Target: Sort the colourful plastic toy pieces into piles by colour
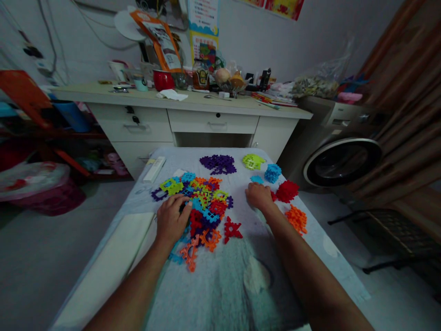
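Note:
My left hand (173,218) rests at the near left side of a mixed pile of plastic interlocking pieces (203,193), thumb and fingers apart over it. The pile holds blue, purple, red, orange and green pieces. Across the table, my right hand (259,195) is closed with its fingers curled down; what they hold, if anything, is hidden. A flat blue piece (257,179) shows just beyond its knuckles. To its right are a blue cluster (273,173), a red cluster (287,191) and an orange cluster (296,219). One red piece (232,230) lies apart, near the mixed pile.
Farther back on the cloth-covered table (220,285) lie a purple cluster (218,163) and a green cluster (253,161). A white strip-shaped object (154,169) is at the back left. A cluttered desk (213,105) stands beyond, with a washing machine (339,147) to the right.

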A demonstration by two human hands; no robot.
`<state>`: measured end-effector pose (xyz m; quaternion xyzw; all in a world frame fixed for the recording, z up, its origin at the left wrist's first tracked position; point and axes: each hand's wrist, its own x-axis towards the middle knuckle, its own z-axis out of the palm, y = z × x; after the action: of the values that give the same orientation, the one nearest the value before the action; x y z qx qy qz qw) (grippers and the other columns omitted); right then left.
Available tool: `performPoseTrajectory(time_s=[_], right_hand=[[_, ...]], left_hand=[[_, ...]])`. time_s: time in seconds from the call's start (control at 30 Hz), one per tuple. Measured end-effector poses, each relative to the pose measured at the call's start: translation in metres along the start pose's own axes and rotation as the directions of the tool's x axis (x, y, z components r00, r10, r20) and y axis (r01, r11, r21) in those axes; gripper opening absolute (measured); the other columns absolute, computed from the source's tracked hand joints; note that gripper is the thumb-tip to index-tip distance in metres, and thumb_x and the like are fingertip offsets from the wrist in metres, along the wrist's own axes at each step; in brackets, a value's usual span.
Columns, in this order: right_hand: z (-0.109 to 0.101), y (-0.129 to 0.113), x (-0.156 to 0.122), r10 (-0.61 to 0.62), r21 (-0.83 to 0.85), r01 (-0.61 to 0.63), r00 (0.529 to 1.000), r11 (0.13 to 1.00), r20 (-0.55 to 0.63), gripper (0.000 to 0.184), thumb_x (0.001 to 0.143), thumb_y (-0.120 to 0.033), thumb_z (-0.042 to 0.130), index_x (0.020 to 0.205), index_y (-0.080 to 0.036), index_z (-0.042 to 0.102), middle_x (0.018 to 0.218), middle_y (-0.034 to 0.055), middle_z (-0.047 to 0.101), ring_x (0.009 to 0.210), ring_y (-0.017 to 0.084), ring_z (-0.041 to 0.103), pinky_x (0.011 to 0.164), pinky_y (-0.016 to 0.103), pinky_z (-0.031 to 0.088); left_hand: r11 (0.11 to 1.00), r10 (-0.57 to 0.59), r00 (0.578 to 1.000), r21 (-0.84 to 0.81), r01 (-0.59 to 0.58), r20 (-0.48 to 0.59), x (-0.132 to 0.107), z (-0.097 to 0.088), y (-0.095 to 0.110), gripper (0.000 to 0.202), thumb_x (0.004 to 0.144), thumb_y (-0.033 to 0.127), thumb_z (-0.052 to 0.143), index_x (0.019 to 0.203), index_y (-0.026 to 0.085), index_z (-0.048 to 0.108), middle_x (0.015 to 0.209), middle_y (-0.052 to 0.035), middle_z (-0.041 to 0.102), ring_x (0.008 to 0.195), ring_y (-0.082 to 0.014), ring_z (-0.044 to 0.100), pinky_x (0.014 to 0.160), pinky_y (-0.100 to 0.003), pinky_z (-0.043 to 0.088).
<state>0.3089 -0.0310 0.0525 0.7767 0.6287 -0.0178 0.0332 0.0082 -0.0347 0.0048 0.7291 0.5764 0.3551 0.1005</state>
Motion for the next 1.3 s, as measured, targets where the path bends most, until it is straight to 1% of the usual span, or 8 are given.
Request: performPoseTrajectory(time_s=[0.47,0.67,0.77,0.83,0.9,1.0,1.07,1.3], right_hand=[[0.011,0.005,0.005,0.079,0.013,-0.079,0.996,0.997,-0.039,0.045,0.094,-0.042,0.046,0.12,-0.01,0.064,0.132,0.0229,0.058,0.127,0.037,0.046,0.107,0.062,0.024],[0.006,0.002,0.001,0.111,0.002,-0.111,0.99,0.994,-0.082,0.038,0.093,-0.034,0.048,0.117,-0.012,0.066,0.132,0.0211,0.06,0.127,0.039,0.046,0.108,0.062,0.022],[0.001,-0.009,-0.005,-0.04,0.101,0.05,0.994,0.994,-0.102,0.036,0.092,-0.028,0.049,0.122,-0.015,0.064,0.132,0.0169,0.061,0.125,0.033,0.049,0.106,0.051,0.031],[0.0,-0.021,-0.01,-0.208,0.22,0.225,0.973,0.949,-0.1,0.037,0.092,-0.029,0.05,0.126,-0.019,0.062,0.132,0.0118,0.062,0.123,0.027,0.053,0.103,0.041,0.036],[0.002,-0.036,-0.015,-0.31,0.314,0.328,0.945,0.891,-0.107,0.038,0.093,-0.036,0.052,0.127,-0.023,0.061,0.132,0.0084,0.063,0.12,0.023,0.055,0.101,0.036,0.037],[0.008,-0.053,-0.019,-0.305,0.356,0.334,0.943,0.873,-0.135,0.041,0.09,-0.045,0.057,0.125,-0.023,0.062,0.127,0.0089,0.065,0.116,0.024,0.056,0.099,0.035,0.038],[0.012,-0.059,-0.02,-0.273,0.36,0.312,0.949,0.879,-0.157,0.038,0.089,-0.044,0.059,0.119,-0.021,0.065,0.12,0.0098,0.067,0.113,0.024,0.057,0.098,0.034,0.039],[0.017,-0.049,-0.012,-0.247,0.477,0.328,0.942,0.815,-0.227,0.026,0.084,-0.03,0.065,0.107,-0.018,0.066,0.106,0.0078,0.066,0.098,0.019,0.059,0.089,0.03,0.043]], left_hand=[[1.0,0.013,1.0,0.011,-0.013,0.002,-0.001,0.001,-0.003,0.038,0.092,0.047,0.043,0.104,0.022,0.069,0.117,-0.0072,0.064,0.111,-0.0268,0.058,0.101,-0.045,0.041],[0.999,0.015,1.0,0.029,-0.015,0.006,-0.001,0.001,-0.002,0.037,0.092,0.047,0.043,0.104,0.023,0.069,0.119,-0.0074,0.064,0.112,-0.0272,0.058,0.1,-0.045,0.041],[1.0,0.015,1.0,0.027,-0.015,0.009,-0.001,0.001,-0.001,0.037,0.092,0.047,0.044,0.104,0.023,0.069,0.119,-0.0073,0.064,0.112,-0.0268,0.058,0.101,-0.044,0.041],[1.0,0.016,1.0,0.026,-0.016,0.008,-0.001,0.001,-0.001,0.037,0.092,0.047,0.043,0.104,0.023,0.069,0.12,-0.0076,0.064,0.111,-0.0268,0.058,0.101,-0.044,0.041],[1.0,0.017,1.0,0.025,-0.017,0.005,0.0,0.0,-0.001,0.038,0.092,0.046,0.043,0.103,0.022,0.069,0.119,-0.0084,0.064,0.111,-0.0272,0.058,0.101,-0.045,0.041],[1.0,0.021,1.0,0.017,-0.021,0.003,0.0,0.0,-0.001,0.038,0.092,0.047,0.043,0.103,0.022,0.07,0.118,-0.0084,0.064,0.112,-0.0272,0.058,0.101,-0.045,0.041],[1.0,0.02,1.0,0.011,-0.02,0.002,0.0,0.0,-0.001,0.038,0.092,0.047,0.043,0.103,0.022,0.069,0.118,-0.0078,0.064,0.112,-0.0269,0.058,0.101,-0.045,0.041],[1.0,0.019,1.0,0.005,-0.019,-0.002,0.0,0.0,0.001,0.037,0.091,0.046,0.043,0.102,0.023,0.069,0.116,-0.008,0.064,0.112,-0.0272,0.058,0.102,-0.045,0.041]])
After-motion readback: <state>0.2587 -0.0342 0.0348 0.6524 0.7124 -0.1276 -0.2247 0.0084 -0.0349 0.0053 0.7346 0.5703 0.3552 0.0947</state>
